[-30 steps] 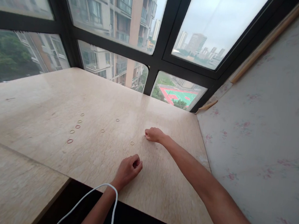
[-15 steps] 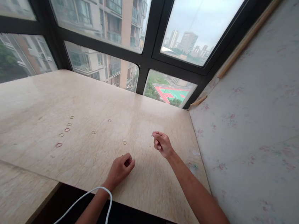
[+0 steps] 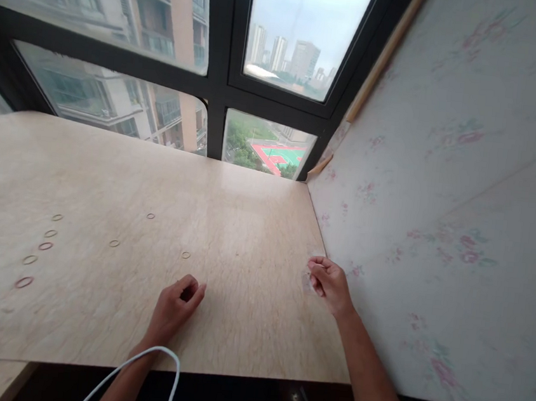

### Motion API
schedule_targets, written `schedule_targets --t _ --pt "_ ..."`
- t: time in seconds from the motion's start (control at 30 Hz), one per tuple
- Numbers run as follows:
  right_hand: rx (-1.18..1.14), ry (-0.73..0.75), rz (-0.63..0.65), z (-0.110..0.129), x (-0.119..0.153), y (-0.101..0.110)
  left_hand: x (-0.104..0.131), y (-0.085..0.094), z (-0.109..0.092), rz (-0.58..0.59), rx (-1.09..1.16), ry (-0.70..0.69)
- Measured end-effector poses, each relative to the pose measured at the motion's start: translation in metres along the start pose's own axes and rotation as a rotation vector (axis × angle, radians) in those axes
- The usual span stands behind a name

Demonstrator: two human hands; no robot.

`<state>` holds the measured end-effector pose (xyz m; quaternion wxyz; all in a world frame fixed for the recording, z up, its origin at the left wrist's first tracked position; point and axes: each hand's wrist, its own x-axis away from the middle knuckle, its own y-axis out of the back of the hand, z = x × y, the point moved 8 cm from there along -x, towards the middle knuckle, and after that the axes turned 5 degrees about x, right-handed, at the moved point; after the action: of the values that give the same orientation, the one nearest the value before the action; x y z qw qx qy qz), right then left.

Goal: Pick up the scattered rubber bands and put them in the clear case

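Observation:
My left hand [image 3: 175,305] rests on the pale stone-look ledge with its fingers curled, and nothing shows in the hollow between thumb and fingers. My right hand [image 3: 329,282] is over a small clear plastic bag [image 3: 306,283] beside the wall. Its thumb and fingertips are pinched together; what they hold, if anything, I cannot make out. Nearest to my left hand lies a thin yellowish rubber band [image 3: 186,255]. Two more thin bands, one [image 3: 114,244] and another [image 3: 151,216], lie farther left.
At the far left, several bands form a slanting row, among them a red band [image 3: 24,282] and a yellowish band [image 3: 30,260]. A white cable [image 3: 161,348] loops over my left forearm. Flowered wallpaper [image 3: 417,242] bounds the right side; dark window frames [image 3: 216,118] stand behind.
My right hand has moved right, from above the open ledge to the plastic bag by the wall. My left hand stays curled on the ledge. The view has turned to the right.

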<state>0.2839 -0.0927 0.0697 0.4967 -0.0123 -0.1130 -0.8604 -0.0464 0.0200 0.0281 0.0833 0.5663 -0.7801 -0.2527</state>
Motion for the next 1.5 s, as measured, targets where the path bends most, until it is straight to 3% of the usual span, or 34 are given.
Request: schedule_targets --t 0.1,0.27,0.33,0.53,0.7,0.8,0.93,1.03,1.17,1.3,1.4,1.5 --pt "0.147 0.007 -0.026 -0.003 0.004 0.029 0.0 0.0 0.001 -0.01 0.005 0.012" --pt "0.882 0.04 0.111 -0.012 0.005 0.025 0.0 0.002 -0.001 -0.02 0.004 0.014" --pt "0.981 0.049 0.099 -0.014 0.002 0.024 0.0 0.002 -0.002 -0.021 0.004 0.015" --pt "1.077 0.093 0.071 -0.008 -0.002 0.025 0.001 0.001 0.002 -0.018 0.005 0.033" --pt "1.037 0.129 0.049 0.003 0.016 0.022 0.001 0.001 0.005 -0.014 0.025 0.059" --pt "0.946 0.185 0.081 -0.001 0.035 0.006 0.001 0.001 0.006 -0.006 0.069 0.078" --pt "0.889 0.301 0.257 -0.028 0.06 -0.028 -0.005 0.005 0.013 0.032 0.171 0.114" --pt "0.836 0.465 0.224 -0.043 0.071 -0.039 -0.021 0.028 0.016 -0.006 0.134 0.091" --pt "0.812 0.693 0.066 -0.046 0.08 -0.039 -0.065 0.082 0.023 -0.101 -0.096 0.026" --pt "0.852 0.808 0.04 -0.043 0.083 -0.042 -0.121 0.127 0.053 -0.097 -0.478 0.123" --pt "0.876 0.846 0.026 -0.041 0.083 -0.043 -0.152 0.143 0.079 -0.018 -0.685 0.208" --pt "0.886 0.872 0.025 -0.043 0.082 -0.043 -0.17 0.144 0.093 0.049 -0.749 0.219"
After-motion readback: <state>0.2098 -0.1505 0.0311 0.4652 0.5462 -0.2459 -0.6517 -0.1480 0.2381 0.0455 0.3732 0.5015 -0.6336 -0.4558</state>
